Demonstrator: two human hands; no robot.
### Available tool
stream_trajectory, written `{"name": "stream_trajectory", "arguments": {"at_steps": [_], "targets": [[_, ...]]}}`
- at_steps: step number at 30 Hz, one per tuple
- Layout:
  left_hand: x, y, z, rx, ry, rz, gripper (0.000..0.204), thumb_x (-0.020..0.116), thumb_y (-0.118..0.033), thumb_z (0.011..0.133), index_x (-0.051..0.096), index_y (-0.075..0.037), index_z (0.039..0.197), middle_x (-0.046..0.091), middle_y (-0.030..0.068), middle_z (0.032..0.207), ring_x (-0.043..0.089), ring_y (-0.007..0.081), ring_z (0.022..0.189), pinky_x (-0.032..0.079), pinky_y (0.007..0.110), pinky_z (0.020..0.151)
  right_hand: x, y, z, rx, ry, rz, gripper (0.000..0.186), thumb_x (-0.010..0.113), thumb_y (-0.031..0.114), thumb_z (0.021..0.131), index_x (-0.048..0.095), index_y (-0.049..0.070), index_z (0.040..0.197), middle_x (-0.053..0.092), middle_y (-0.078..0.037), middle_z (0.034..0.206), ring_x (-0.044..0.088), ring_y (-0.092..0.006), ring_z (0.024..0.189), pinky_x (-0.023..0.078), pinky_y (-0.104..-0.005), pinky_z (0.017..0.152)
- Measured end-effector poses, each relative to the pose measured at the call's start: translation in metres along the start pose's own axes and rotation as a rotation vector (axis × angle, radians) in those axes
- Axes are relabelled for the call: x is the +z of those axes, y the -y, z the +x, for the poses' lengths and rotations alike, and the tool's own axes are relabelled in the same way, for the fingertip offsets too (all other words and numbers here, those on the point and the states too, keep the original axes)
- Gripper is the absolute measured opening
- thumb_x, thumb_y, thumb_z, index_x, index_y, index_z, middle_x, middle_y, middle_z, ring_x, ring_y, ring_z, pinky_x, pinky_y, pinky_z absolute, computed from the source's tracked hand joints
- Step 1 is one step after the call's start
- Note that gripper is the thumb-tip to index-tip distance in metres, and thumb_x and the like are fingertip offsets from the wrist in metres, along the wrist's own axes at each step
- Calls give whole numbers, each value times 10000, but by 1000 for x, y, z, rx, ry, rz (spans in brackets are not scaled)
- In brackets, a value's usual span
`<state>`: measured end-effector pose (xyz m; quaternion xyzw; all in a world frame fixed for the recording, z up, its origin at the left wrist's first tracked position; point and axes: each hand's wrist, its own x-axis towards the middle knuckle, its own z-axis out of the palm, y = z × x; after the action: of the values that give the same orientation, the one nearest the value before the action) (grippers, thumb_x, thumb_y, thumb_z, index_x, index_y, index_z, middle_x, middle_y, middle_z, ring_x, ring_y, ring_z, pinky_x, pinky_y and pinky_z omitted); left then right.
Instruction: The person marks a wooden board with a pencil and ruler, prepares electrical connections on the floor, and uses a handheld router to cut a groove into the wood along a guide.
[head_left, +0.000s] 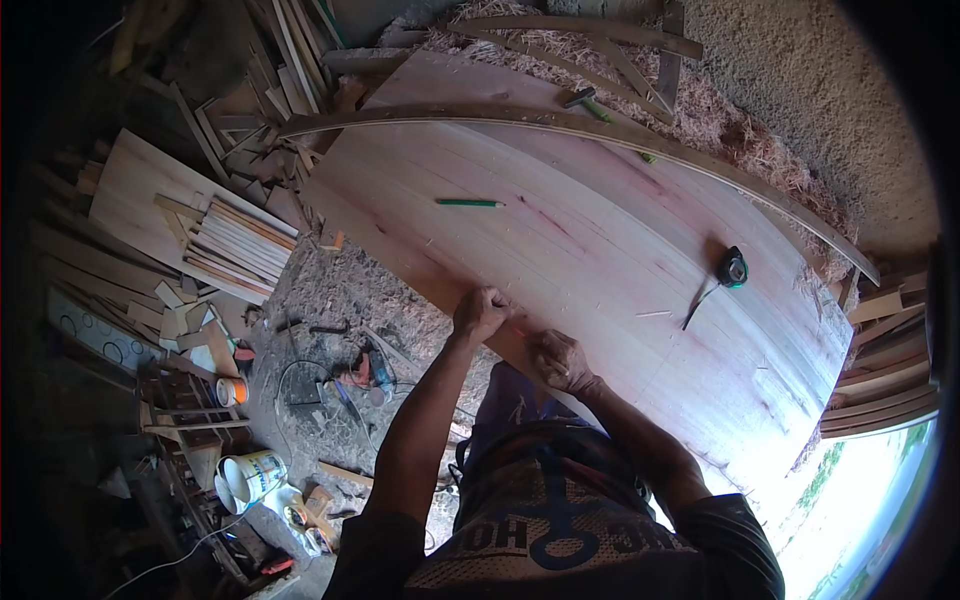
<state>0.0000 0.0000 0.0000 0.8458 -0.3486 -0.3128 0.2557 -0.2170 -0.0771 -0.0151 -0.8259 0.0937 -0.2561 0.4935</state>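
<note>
A broad, pale plywood panel [610,240] lies before me. At its near edge my left hand [484,312] is closed, fingertips together on the board; what they hold is too small to make out. My right hand [561,359] is closed just right of it, with a small red item [519,331] by its fingertips, which I cannot name. Farther up the panel lies a green pencil [468,203]. A black-and-green tape measure [732,267] sits toward the right, and a hammer [600,112] lies near the far edge.
A long curved strip [540,121] spans the panel's far part, with wood shavings [720,140] beyond. Offcuts and a stack of slats [230,245] are at the left. On the dusty floor are a power tool [375,380], cables and a white bucket [250,480].
</note>
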Motion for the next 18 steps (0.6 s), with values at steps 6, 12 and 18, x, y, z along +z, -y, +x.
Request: {"name": "stream_trajectory", "arguments": {"at_steps": [6,12,18], "targets": [[-8,-3,0,-16,29,17,349,845,-364,751,729,-52,854,745,103,834,709,232,752,540,357,704,8,15,19,-110,-3,-85,303,649,16,804,639,76,1100,650,-137,923,674,-345,834,561,-414,701],[-8,-7,-2,20,9,-4,384,868,-392,735,731,-43,816,741,90,788,697,187,706,543,335,674,10,13,21,-142,-31,-112,321,644,29,825,633,83,1141,658,-138,933,677,-354,834,564,-422,711],[-8,-8,-3,-3,21,7,381,854,-409,745,730,-59,832,744,109,820,710,237,743,533,355,688,12,12,22,-126,-33,-118,317,639,59,833,611,78,1149,657,-133,990,678,-348,891,563,-426,763]]}}
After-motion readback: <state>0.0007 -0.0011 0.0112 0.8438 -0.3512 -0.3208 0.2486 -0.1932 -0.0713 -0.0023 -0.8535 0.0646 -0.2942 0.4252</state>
